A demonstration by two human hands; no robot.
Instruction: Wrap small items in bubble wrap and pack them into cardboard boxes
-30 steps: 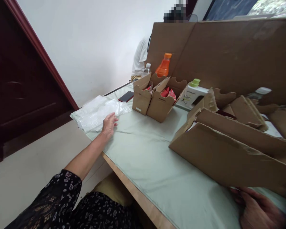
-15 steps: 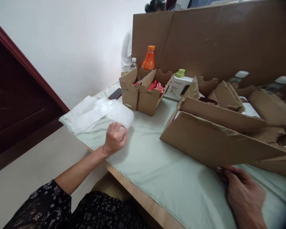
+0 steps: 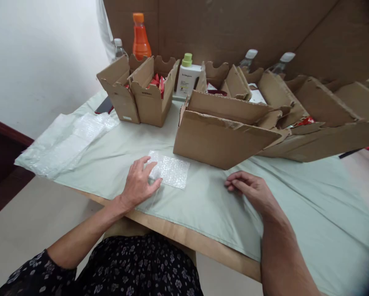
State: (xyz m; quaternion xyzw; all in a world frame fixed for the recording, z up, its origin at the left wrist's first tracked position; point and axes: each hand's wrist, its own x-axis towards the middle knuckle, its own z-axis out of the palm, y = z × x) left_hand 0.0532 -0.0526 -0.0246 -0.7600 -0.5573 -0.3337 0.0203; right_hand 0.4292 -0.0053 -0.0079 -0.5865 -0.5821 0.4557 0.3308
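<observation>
A small clear bubble-wrap piece (image 3: 172, 169) lies flat on the pale green cloth in front of me. My left hand (image 3: 140, 179) rests at its left edge, thumb and fingers apart, not gripping it. To the right of the wrap, my right hand (image 3: 249, 187) hovers low over the cloth with thumb and fingertips pressed together; I see nothing between them. Just beyond both hands stands an open brown cardboard box (image 3: 221, 139), its long side facing me.
More bubble wrap (image 3: 70, 137) is piled at the table's left, near a dark phone (image 3: 104, 106). Two cardboard boxes (image 3: 147, 100) hold red packets. Behind stand an orange bottle (image 3: 140, 39), a white bottle with green cap (image 3: 188, 76) and clear bottles (image 3: 249, 59). More boxes (image 3: 323, 102) line the right.
My view has swung right. My left hand, closed beside the bubble wrap before, has opened, and a small piece now lies beside it. My right hand has come away from the box's lower edge.
</observation>
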